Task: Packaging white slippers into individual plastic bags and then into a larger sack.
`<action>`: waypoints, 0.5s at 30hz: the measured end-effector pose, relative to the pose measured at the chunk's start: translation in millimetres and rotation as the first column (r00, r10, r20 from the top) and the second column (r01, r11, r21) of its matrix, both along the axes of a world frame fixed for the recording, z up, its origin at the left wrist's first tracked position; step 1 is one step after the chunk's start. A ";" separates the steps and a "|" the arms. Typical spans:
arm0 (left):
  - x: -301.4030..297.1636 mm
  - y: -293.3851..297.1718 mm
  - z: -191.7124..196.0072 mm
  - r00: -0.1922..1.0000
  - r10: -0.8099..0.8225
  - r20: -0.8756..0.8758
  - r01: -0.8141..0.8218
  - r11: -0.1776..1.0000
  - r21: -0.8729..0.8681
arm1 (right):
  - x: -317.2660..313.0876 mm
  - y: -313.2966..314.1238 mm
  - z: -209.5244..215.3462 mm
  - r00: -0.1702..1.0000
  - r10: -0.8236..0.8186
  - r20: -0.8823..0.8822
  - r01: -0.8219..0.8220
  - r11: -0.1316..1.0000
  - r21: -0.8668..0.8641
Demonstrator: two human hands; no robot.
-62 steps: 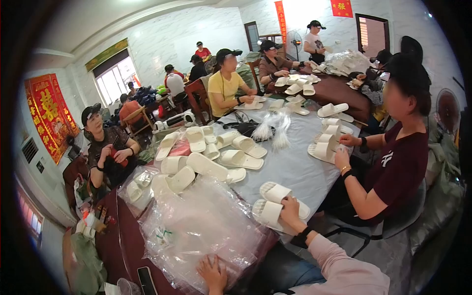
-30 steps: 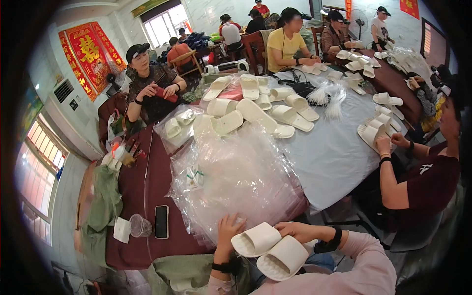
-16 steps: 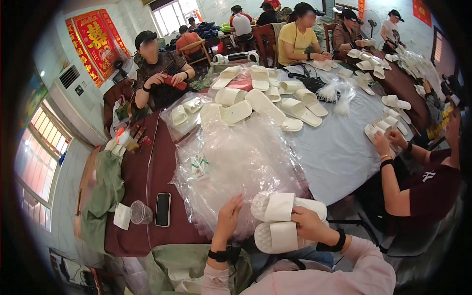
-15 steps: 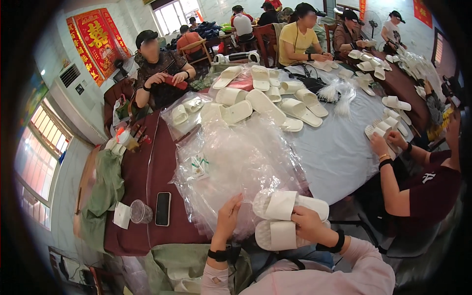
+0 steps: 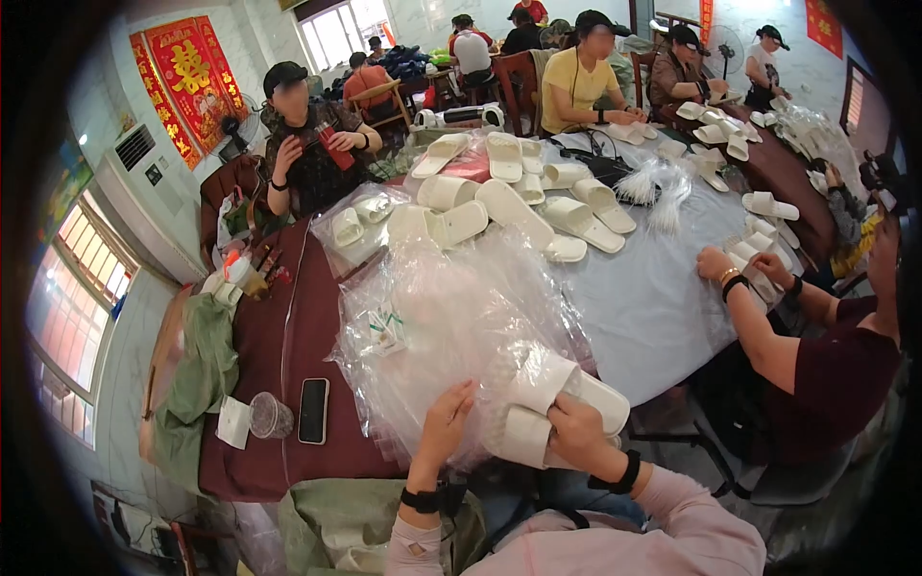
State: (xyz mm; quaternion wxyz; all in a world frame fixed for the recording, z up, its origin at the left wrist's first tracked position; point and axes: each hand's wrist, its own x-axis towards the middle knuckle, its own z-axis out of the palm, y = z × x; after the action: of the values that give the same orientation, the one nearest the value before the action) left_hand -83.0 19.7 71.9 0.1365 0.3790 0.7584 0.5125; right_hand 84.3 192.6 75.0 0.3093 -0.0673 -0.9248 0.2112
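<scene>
My right hand (image 5: pixel 584 440) grips a pair of white slippers (image 5: pixel 603 396) by their inner edges, one above the other, toes pointing left. Their toe ends lie against clear plastic and appear partly inside the mouth of a bag. My left hand (image 5: pixel 446 420) is closed, fingers pinched on the edge of that clear plastic bag (image 5: pixel 461 317), which rests on a stack of similar bags. Just beyond the bags is a heap of loose white slippers (image 5: pixel 514 211). To its left lie slippers inside a clear bag (image 5: pixel 357 221).
A phone (image 5: pixel 313 411), a round clear tub (image 5: pixel 271 417) and a white paper (image 5: pixel 233 422) lie on the dark red cloth at left. Bundled white ties (image 5: pixel 665 192) sit on the grey cloth. At right a co-worker's hands (image 5: pixel 735 264) handle slippers; another person (image 5: pixel 312 144) sits across, holding something red.
My right hand has moved the slippers left, bringing their toes into the plastic. My left hand stays at the bag edge. The person across has drawn their hands apart.
</scene>
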 end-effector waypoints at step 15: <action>43.8 21.6 5.5 0.897 -0.082 -0.435 -0.014 0.977 -0.213 | -40.6 -18.7 -32.4 0.991 -0.013 -0.135 0.014 1.000 0.004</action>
State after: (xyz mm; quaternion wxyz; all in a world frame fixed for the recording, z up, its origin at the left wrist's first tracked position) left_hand -39.2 41.4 77.4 0.0095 0.4819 0.8126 0.3276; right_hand 43.7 173.9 42.6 0.3726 -0.0585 -0.9018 0.2108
